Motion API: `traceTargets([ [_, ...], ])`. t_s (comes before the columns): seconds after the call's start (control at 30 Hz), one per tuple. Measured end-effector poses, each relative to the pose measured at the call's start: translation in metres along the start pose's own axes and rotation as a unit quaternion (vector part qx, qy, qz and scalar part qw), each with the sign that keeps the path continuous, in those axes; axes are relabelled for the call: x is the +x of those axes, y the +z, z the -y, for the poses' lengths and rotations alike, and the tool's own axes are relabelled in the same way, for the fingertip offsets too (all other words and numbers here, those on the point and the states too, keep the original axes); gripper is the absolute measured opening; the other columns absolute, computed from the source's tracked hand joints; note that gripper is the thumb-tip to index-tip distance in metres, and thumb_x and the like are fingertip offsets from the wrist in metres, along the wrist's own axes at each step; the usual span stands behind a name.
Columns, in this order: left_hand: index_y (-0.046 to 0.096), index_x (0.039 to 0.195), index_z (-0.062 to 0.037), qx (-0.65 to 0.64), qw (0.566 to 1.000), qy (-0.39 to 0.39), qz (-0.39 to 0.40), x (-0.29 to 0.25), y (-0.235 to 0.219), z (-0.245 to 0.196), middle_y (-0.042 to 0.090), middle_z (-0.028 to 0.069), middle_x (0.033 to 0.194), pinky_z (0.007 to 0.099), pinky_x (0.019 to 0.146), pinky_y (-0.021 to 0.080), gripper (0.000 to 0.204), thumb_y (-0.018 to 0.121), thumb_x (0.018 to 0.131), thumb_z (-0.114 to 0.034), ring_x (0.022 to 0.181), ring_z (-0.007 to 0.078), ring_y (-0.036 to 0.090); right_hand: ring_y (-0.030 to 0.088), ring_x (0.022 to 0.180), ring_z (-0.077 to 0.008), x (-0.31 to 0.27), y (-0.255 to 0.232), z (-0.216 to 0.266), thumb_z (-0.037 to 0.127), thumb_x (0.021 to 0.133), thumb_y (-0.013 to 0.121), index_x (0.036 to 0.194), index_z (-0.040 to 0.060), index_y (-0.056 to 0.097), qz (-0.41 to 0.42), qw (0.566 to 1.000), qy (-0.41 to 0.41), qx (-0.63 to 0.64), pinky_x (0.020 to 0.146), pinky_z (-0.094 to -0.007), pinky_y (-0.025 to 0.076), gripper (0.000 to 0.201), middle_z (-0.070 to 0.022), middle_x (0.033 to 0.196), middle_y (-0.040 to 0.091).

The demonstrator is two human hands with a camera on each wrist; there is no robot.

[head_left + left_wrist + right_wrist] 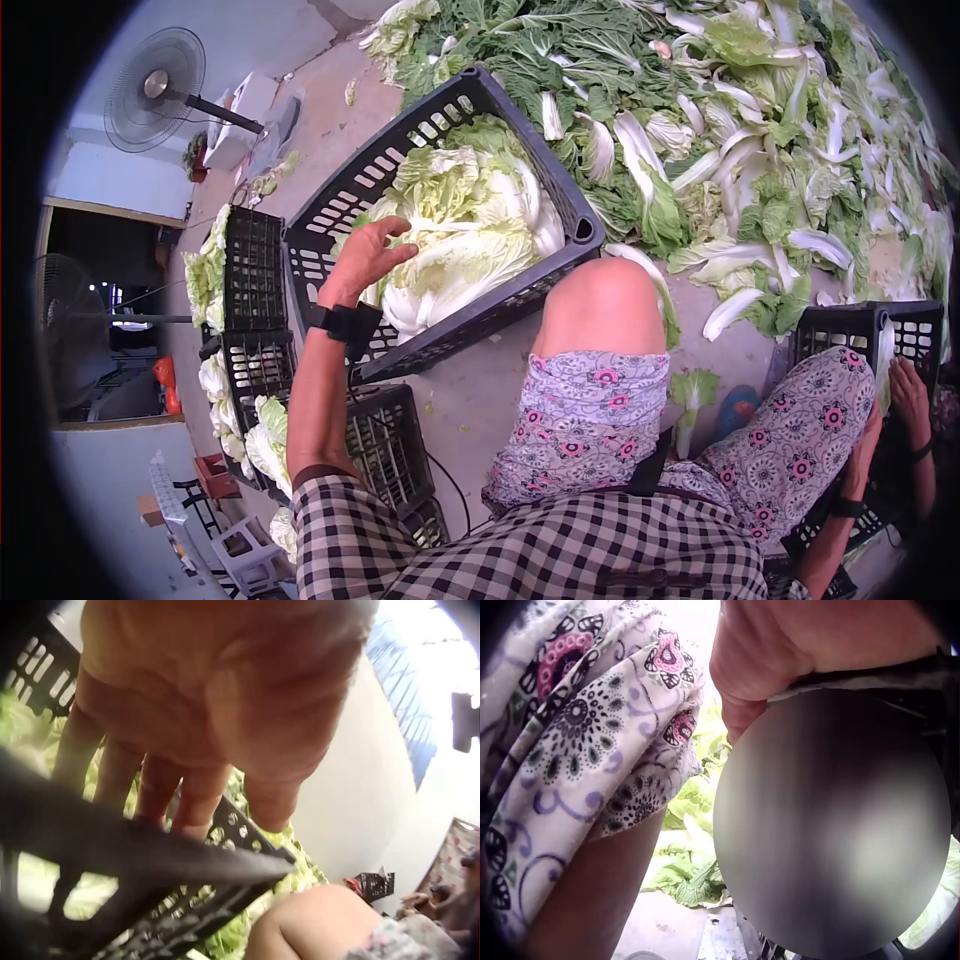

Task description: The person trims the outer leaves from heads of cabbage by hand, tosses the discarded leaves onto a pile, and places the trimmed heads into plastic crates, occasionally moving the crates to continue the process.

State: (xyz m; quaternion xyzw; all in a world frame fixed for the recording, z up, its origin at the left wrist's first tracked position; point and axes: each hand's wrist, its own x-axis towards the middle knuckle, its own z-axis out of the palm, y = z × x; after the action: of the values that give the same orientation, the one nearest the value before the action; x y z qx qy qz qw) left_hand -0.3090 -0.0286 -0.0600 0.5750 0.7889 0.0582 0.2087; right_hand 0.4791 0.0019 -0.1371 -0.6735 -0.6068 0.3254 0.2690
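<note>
The left hand [370, 255], fingers loosely parted, holds nothing above the cabbages [465, 225], pale yellow-green, crinkly and white-ribbed, heaped inside the black crate [545, 135]. The right hand [868, 438] is beside another crate [868, 316]; its grip I cannot tell.

Left arm: bare forearm rising from the lower left of the head view, nearly upright
Left wrist: left of centre, leading up and slightly right
Left hand [370, 256]: back toward the head camera, fingers loosely bent and pointing right; in the left wrist view, the palm fills the top
Left fingers [157, 784]: hanging downward and slightly spread, the thumb [271, 801] apart at their right
Right arm: bare forearm slanting up from the lower right of the head view
Right hand [817, 641]: across the upper right of the right wrist view, one digit angled down; the remaining fingers hidden, their grip unclear
</note>
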Motion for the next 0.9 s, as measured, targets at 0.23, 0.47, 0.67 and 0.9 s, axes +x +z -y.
traceTargets([
  [0.23, 0.058, 0.113, -0.0085, 0.086, 0.991, 0.09, 0.039, 0.074, 0.074, 0.024, 0.059, 0.0156, 0.115, 0.0432, 0.09, 0.045, 0.032, 0.055, 0.082, -0.011, 0.106, 0.0329, 0.056, 0.052, 0.104, -0.0181, 0.0, -0.001, -0.004, 0.04, 0.085, 0.059, 0.124, -0.0031, 0.047, -0.013, 1.0, 0.008, 0.004, 0.093, -0.0311, 0.039, 0.059, -0.011, 0.112, 0.056],
  [0.47, 0.061, 0.099, -0.0096, 0.229, 0.968, 0.087, 0.054, 0.073, 0.097, 0.015, 0.065, 0.0111, 0.086, 0.038, 0.075, 0.047, 0.024, 0.061, 0.075, -0.012, 0.087, 0.0288, 0.06, 0.051, 0.097, -0.0128, 0.001, 0.0, -0.017, 0.034, 0.089, 0.056, 0.121, -0.0014, 0.05, -0.026, 0.997, 0.062, 0.029, 0.088, -0.0275, 0.04, 0.048, -0.0055, 0.107, 0.057],
  [0.67, 0.063, 0.092, -0.0045, -0.146, 0.981, -0.044, 0.118, 0.055, 0.07, 0.041, 0.065, 0.0142, 0.081, 0.0363, 0.069, 0.049, 0.022, 0.065, 0.078, -0.021, 0.076, 0.0298, 0.063, 0.051, 0.091, -0.0095, 0.0, 0.003, -0.012, 0.025, 0.091, 0.053, 0.115, -0.0003, 0.053, -0.035, 0.999, 0.026, -0.025, 0.082, -0.0247, 0.042, 0.035, -0.002, 0.102, 0.058],
  [0.9, 0.064, 0.097, -0.0054, -0.129, 0.988, 0.071, -0.052, 0.106, 0.112, 0.043, 0.066, 0.0172, 0.085, 0.0356, 0.074, 0.049, 0.021, 0.058, 0.083, -0.02, 0.079, 0.0308, 0.064, 0.051, 0.087, -0.0075, 0.005, 0.006, -0.011, 0.018, 0.092, 0.051, 0.11, 0.0007, 0.055, -0.04, 0.997, 0.044, 0.059, 0.078, -0.0228, 0.043, 0.026, 0.0, 0.098, 0.059],
])
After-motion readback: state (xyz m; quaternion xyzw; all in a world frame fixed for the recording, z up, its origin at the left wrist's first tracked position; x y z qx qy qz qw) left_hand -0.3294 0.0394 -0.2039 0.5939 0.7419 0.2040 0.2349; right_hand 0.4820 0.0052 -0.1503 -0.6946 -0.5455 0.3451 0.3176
